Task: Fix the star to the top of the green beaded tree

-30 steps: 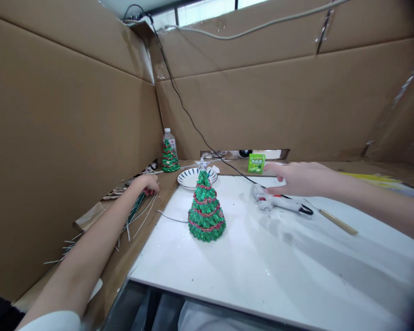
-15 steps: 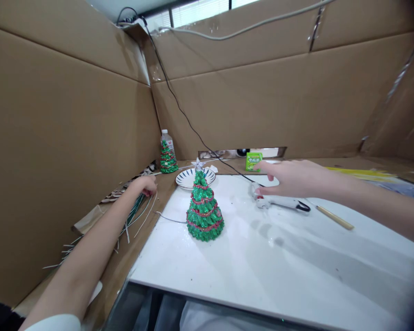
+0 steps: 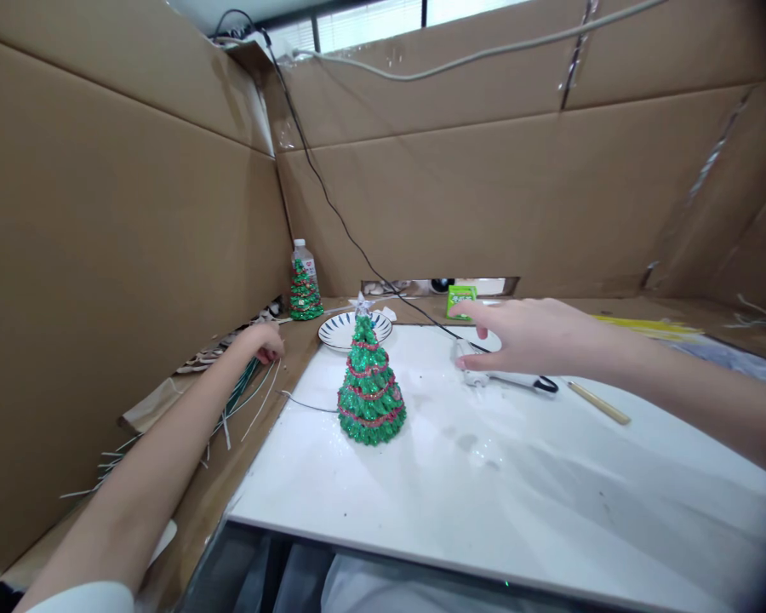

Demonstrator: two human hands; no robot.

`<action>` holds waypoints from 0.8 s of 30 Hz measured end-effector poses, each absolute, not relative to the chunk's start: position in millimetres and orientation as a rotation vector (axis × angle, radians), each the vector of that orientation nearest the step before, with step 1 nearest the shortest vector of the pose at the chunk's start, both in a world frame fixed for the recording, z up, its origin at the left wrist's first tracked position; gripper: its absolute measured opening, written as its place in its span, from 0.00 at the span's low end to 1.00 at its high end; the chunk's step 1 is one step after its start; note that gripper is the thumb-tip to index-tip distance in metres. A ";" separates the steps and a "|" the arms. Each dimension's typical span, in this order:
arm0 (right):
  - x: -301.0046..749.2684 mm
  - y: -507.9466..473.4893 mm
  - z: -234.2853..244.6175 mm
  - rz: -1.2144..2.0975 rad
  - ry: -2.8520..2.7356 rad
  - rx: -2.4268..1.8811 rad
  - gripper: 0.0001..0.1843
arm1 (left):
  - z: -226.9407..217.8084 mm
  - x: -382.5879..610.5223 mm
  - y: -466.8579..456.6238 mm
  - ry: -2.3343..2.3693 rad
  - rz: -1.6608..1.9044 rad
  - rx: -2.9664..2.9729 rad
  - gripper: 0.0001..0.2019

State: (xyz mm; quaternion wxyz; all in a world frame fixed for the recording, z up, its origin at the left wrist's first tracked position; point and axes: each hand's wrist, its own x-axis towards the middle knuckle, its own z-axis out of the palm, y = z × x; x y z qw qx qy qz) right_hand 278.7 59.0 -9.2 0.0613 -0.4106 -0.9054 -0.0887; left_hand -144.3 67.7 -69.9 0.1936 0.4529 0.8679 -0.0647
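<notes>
A small green Christmas tree (image 3: 371,396) with red garland and a clear star on top stands upright on the white board (image 3: 383,502); a thin wire runs from its left side. To the left, my left hand (image 3: 269,342) is closed, fingers curled down at the end of a bundle of green and white wires (image 3: 235,393). Its fingertips are hidden, so what they grip cannot be made out. My right hand (image 3: 523,336) hovers with fingers apart and holds nothing. Below it lies a white glue gun (image 3: 472,373) with a black cord, partly covered by the hand.
A blue-striped plate (image 3: 333,339) lies behind the tree. At the back left stand a second Christmas tree (image 3: 305,298) and a plastic bottle (image 3: 301,249). A green box (image 3: 460,298) and a wooden-handled tool (image 3: 600,403) are at the right. Cardboard walls (image 3: 460,187) enclose the table.
The whole view has shifted slightly, so things sit a little further left. Against the table, my right hand stays over the glue gun and my left hand stays by the wires.
</notes>
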 end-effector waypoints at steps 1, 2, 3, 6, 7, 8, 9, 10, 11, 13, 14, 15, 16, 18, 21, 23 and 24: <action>278.3 57.9 -8.4 -0.264 -2.740 -1.240 0.38 | -69.8 -143.3 67.1 2.436 -0.184 1.261 0.15; 278.1 57.2 -7.8 -0.255 -2.746 -1.238 0.38 | -69.9 -142.4 66.6 2.438 -0.184 1.255 0.15; 277.9 56.7 -7.3 -0.247 -2.752 -1.237 0.38 | -70.1 -141.5 66.4 2.440 -0.179 1.251 0.15; 277.5 55.8 -6.6 -0.239 -2.775 -1.230 0.37 | -71.6 -139.1 66.2 2.453 -0.146 1.248 0.15; 277.4 55.6 -6.6 -0.247 -2.777 -1.230 0.37 | -72.3 -138.3 66.3 2.461 -0.128 1.248 0.15; 277.4 55.3 -6.6 -0.256 -2.777 -1.232 0.37 | -73.0 -137.7 66.5 2.470 -0.108 1.249 0.14; 277.3 54.9 -6.6 -0.264 -2.776 -1.233 0.38 | -73.5 -137.3 66.6 2.480 -0.082 1.252 0.14; 277.3 54.3 -6.6 -0.267 -2.773 -1.231 0.38 | -73.5 -137.3 66.6 2.492 -0.050 1.257 0.13; 277.3 53.7 -6.3 -0.264 -2.770 -1.228 0.37 | -72.7 -137.8 66.5 2.505 -0.011 1.264 0.12; 277.1 51.9 -5.1 -0.242 -2.766 -1.226 0.37 | -67.2 -140.5 65.1 2.534 0.092 1.287 0.09; 276.8 50.9 -4.2 -0.231 -2.763 -1.229 0.36 | -61.8 -142.7 63.4 2.549 0.157 1.305 0.08; 276.4 49.8 -2.9 -0.222 -2.758 -1.235 0.36 | -54.4 -145.1 60.7 2.564 0.228 1.327 0.07; 275.8 48.5 -1.5 -0.215 -2.751 -1.246 0.35 | -45.1 -147.4 56.9 2.578 0.306 1.355 0.06; 274.2 45.7 2.2 -0.208 -2.727 -1.273 0.34 | -21.5 -150.1 45.1 2.615 0.467 1.425 0.05; 269.9 39.5 9.2 -0.166 -2.686 -1.245 0.33 | 17.8 -143.6 16.7 2.599 0.763 1.603 0.08; 264.9 33.7 14.9 -0.084 -2.687 -1.164 0.32 | 39.7 -131.0 -7.3 2.548 0.966 1.707 0.12; 261.4 30.4 18.0 -0.034 -2.693 -1.122 0.32 | 48.1 -123.1 -19.8 2.504 1.102 1.772 0.12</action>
